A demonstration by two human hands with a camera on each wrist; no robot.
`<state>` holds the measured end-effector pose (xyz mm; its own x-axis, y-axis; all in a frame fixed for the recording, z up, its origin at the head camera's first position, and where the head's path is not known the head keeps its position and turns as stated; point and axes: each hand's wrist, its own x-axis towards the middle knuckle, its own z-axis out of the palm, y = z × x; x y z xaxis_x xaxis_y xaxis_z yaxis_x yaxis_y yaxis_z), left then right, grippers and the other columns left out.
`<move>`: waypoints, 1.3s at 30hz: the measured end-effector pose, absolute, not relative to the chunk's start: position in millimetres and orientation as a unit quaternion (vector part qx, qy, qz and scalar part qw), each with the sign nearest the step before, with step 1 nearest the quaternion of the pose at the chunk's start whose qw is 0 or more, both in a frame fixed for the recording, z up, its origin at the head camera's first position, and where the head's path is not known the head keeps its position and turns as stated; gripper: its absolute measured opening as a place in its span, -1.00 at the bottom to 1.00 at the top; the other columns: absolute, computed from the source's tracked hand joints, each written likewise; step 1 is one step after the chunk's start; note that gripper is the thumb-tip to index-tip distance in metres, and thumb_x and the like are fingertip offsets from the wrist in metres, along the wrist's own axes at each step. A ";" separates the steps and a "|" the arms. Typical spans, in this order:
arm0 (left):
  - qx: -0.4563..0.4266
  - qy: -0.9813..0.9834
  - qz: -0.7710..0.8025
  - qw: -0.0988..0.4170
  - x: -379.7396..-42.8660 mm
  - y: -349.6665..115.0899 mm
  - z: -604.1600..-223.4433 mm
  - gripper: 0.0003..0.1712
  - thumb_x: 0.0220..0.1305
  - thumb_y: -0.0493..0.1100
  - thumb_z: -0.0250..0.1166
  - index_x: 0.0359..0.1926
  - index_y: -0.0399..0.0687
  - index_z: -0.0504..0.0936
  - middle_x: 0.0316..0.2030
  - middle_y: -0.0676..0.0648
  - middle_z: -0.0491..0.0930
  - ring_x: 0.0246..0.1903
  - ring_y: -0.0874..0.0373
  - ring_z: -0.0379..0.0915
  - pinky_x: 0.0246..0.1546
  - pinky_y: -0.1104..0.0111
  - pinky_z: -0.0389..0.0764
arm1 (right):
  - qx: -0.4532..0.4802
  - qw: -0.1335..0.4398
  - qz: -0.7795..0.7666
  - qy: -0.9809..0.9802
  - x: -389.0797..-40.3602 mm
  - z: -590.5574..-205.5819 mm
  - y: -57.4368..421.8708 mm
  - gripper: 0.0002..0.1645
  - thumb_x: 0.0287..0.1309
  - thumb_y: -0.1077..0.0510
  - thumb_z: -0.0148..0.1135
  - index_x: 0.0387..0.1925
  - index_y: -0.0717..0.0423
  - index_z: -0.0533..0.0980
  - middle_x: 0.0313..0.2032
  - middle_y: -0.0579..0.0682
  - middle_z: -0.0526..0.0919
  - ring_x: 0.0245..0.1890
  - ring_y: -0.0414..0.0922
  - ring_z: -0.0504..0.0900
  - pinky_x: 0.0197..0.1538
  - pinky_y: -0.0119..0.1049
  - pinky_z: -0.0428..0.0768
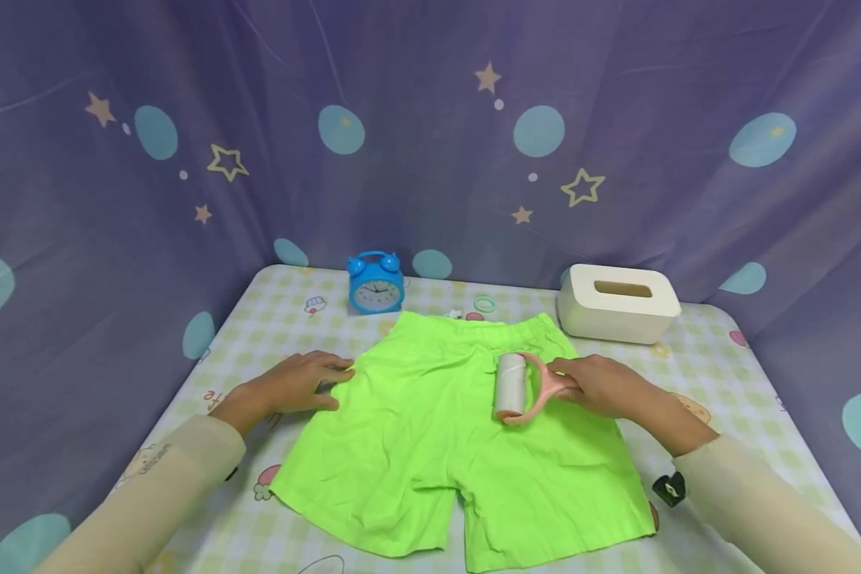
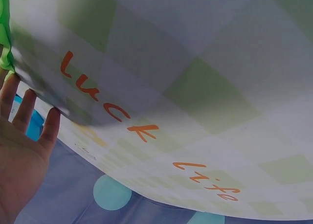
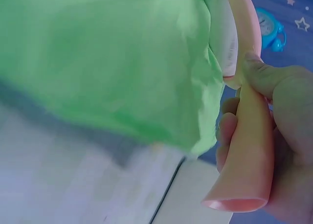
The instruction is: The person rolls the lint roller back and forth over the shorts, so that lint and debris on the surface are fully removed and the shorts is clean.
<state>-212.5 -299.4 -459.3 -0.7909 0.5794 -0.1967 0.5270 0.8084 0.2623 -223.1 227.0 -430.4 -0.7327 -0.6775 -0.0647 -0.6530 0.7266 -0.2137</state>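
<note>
Neon green shorts (image 1: 402,430) lie spread on the table, waistband toward the back. My right hand (image 1: 603,384) grips the pink handle of a lint roller (image 1: 511,387), whose white roll rests on the shorts' upper right part. In the right wrist view, fingers and thumb wrap around the roller's handle (image 3: 247,150). At the shorts' left edge, my left hand (image 1: 297,381) has its fingers extended, the fingertips touching the fabric. The left wrist view shows these spread fingers (image 2: 51,128) beside a strip of green cloth (image 2: 5,33).
Behind the shorts stand a blue alarm clock (image 1: 376,285) and, to the right, a white tissue box (image 1: 617,307). A small green ring (image 1: 484,304) lies between them. The checked tablecloth (image 1: 258,311) ends at a purple curtain (image 1: 430,183) along the back and sides.
</note>
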 end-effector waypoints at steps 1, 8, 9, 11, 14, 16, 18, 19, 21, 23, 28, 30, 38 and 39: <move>0.294 0.941 0.097 0.135 -212.7 -299.5 -459.6 -0.25 0.31 0.15 0.38 0.44 0.00 0.46 0.48 -0.08 0.35 0.44 -0.21 0.24 0.27 -0.28 0.34 | -0.359 0.068 -0.089 0.927 -222.6 -429.8 231.7 -0.63 0.29 0.07 0.37 0.08 0.06 0.57 -0.42 -0.24 0.60 -0.41 -0.28 0.58 -0.35 -0.32 0.47; 0.294 0.940 0.105 0.137 -213.5 -303.0 -462.3 -0.23 0.30 0.15 0.39 0.45 0.01 0.44 0.49 -0.07 0.34 0.45 -0.20 0.24 0.30 -0.25 0.35 | -0.350 0.077 -0.097 0.929 -216.8 -423.0 270.5 -0.67 0.30 0.03 0.37 0.06 -0.04 0.57 -0.41 -0.33 0.55 -0.40 -0.37 0.49 -0.32 -0.36 0.43; 0.295 0.940 0.106 0.137 -213.7 -303.8 -462.7 -0.23 0.30 0.15 0.39 0.45 0.01 0.44 0.49 -0.07 0.34 0.45 -0.20 0.23 0.30 -0.25 0.35 | -0.349 0.079 -0.097 0.929 -215.9 -421.4 276.4 -0.67 0.30 0.03 0.36 0.06 -0.05 0.57 -0.41 -0.34 0.55 -0.40 -0.38 0.48 -0.32 -0.36 0.42; 0.293 0.939 0.108 0.140 -214.0 -305.0 -462.1 -0.22 0.31 0.16 0.38 0.46 0.02 0.43 0.49 -0.07 0.33 0.45 -0.20 0.22 0.31 -0.25 0.35 | -0.343 0.084 -0.095 0.931 -214.0 -418.2 287.3 -0.70 0.30 0.03 0.36 0.03 -0.09 0.57 -0.44 -0.35 0.50 -0.41 -0.39 0.45 -0.31 -0.37 0.40; 0.292 0.940 0.106 0.142 -214.6 -306.1 -461.3 -0.22 0.31 0.18 0.37 0.46 0.02 0.43 0.49 -0.06 0.33 0.45 -0.21 0.22 0.31 -0.25 0.34 | -0.333 0.101 -0.094 0.933 -211.5 -414.1 301.2 -0.73 0.31 0.04 0.35 0.01 -0.12 0.56 -0.48 -0.37 0.44 -0.43 -0.41 0.40 -0.32 -0.39 0.36; 0.291 0.940 0.105 0.143 -214.4 -305.6 -460.3 -0.22 0.30 0.17 0.38 0.45 0.01 0.44 0.49 -0.06 0.33 0.45 -0.21 0.22 0.31 -0.25 0.34 | -0.325 0.112 -0.094 0.934 -210.4 -412.5 309.3 -0.75 0.31 0.03 0.35 -0.01 -0.14 0.55 -0.50 -0.37 0.40 -0.44 -0.41 0.37 -0.32 -0.40 0.34; 0.292 0.940 0.104 0.142 -214.3 -304.4 -459.7 -0.23 0.31 0.17 0.38 0.45 0.00 0.44 0.49 -0.07 0.34 0.45 -0.21 0.23 0.30 -0.25 0.35 | -0.321 0.121 -0.093 0.935 -209.6 -409.8 315.5 -0.74 0.31 0.03 0.35 0.00 -0.15 0.55 -0.49 -0.37 0.41 -0.44 -0.42 0.37 -0.33 -0.41 0.34; 0.293 0.940 0.105 0.141 -214.0 -303.7 -459.3 -0.23 0.31 0.16 0.38 0.45 -0.01 0.45 0.48 -0.08 0.34 0.44 -0.22 0.23 0.30 -0.26 0.35 | -0.317 0.127 -0.094 0.935 -209.4 -408.3 318.1 -0.74 0.31 0.03 0.35 0.00 -0.15 0.55 -0.49 -0.37 0.43 -0.46 -0.43 0.38 -0.34 -0.41 0.35; 0.295 0.939 0.105 0.140 -213.1 -302.4 -458.3 -0.24 0.31 0.15 0.38 0.44 -0.02 0.45 0.48 -0.09 0.35 0.44 -0.22 0.24 0.29 -0.25 0.36 | -0.315 0.134 -0.094 0.935 -209.0 -405.5 322.7 -0.75 0.31 0.01 0.35 -0.01 -0.17 0.55 -0.51 -0.37 0.43 -0.48 -0.44 0.37 -0.36 -0.42 0.36; 0.298 0.939 0.107 0.138 -212.7 -301.6 -457.8 -0.24 0.31 0.14 0.38 0.44 -0.03 0.46 0.47 -0.10 0.36 0.43 -0.23 0.25 0.28 -0.25 0.37 | -0.313 0.141 -0.098 0.934 -208.3 -402.5 326.1 -0.73 0.31 0.00 0.34 0.01 -0.18 0.56 -0.51 -0.37 0.45 -0.51 -0.45 0.38 -0.38 -0.43 0.37; 0.300 0.938 0.109 0.136 -213.4 -301.1 -459.1 -0.24 0.31 0.15 0.38 0.44 -0.02 0.46 0.47 -0.10 0.36 0.43 -0.22 0.26 0.28 -0.25 0.37 | -0.314 0.149 -0.107 0.931 -206.8 -401.9 335.1 -0.70 0.35 -0.06 0.30 0.05 -0.16 0.56 -0.53 -0.39 0.46 -0.56 -0.47 0.38 -0.43 -0.45 0.37; 0.300 0.938 0.109 0.136 -214.0 -301.0 -459.8 -0.24 0.31 0.15 0.38 0.44 -0.01 0.45 0.47 -0.09 0.36 0.43 -0.22 0.26 0.28 -0.24 0.37 | -0.312 0.151 -0.107 0.932 -206.1 -402.0 338.4 -0.73 0.36 -0.09 0.29 0.02 -0.17 0.55 -0.54 -0.40 0.46 -0.55 -0.48 0.38 -0.43 -0.45 0.37; 0.300 0.939 0.105 0.135 -214.7 -300.9 -458.5 -0.25 0.30 0.13 0.39 0.44 -0.01 0.46 0.47 -0.08 0.37 0.42 -0.21 0.27 0.29 -0.23 0.38 | -0.310 0.151 -0.088 0.935 -204.4 -400.8 353.6 -0.69 0.35 -0.11 0.29 0.06 -0.17 0.57 -0.52 -0.42 0.46 -0.52 -0.48 0.36 -0.39 -0.45 0.34; 0.299 0.939 0.106 0.136 -214.8 -300.9 -458.3 -0.25 0.30 0.12 0.39 0.44 -0.02 0.46 0.47 -0.08 0.37 0.42 -0.21 0.27 0.29 -0.23 0.37 | -0.308 0.156 -0.090 0.934 -203.7 -400.5 355.4 -0.68 0.34 -0.09 0.31 0.07 -0.16 0.57 -0.52 -0.41 0.47 -0.52 -0.48 0.36 -0.39 -0.45 0.34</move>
<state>-214.8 -300.9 -458.3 -0.7844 0.5899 -0.1917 0.5326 0.7990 0.2792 -203.7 355.4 -400.5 -0.7621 -0.6028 -0.2364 -0.5467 0.7947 -0.2638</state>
